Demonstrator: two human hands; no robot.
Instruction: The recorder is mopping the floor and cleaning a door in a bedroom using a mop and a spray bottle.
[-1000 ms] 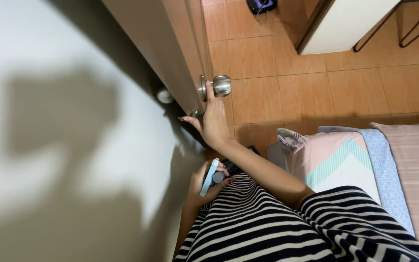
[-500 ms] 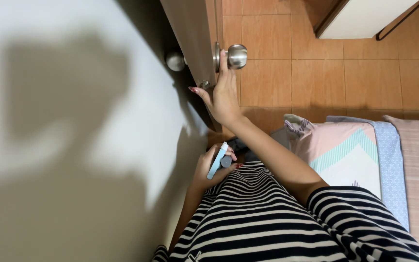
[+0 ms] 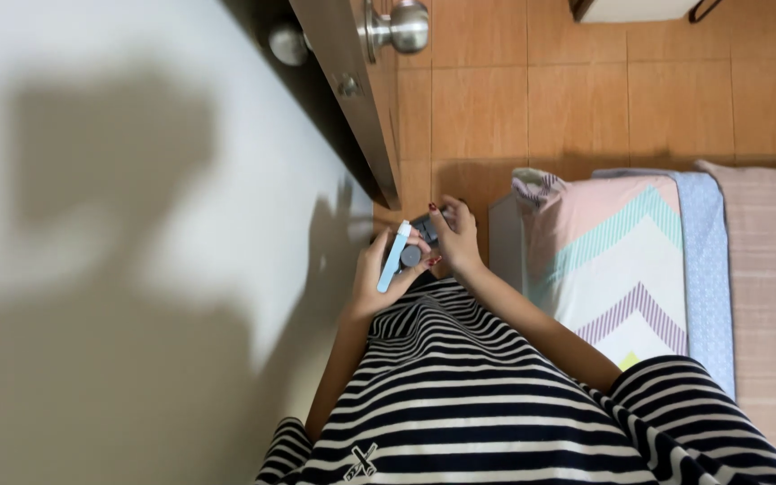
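Observation:
My left hand grips a slim light-blue stick with a white tip in front of my striped shirt. My right hand is pressed against it from the right, fingers on a small dark grey object held between both hands. A wooden door stands ajar above the hands, with a round silver knob on its near face and another knob on the far side. Neither hand touches the door.
A white wall fills the left, carrying my shadow. A bed with a patterned pastel pillow and a pinkish sheet lies at the right. Orange floor tiles spread beyond the door.
My right hand has come off the door knob and dropped down to join my left hand at the small objects. The view has tilted lower.

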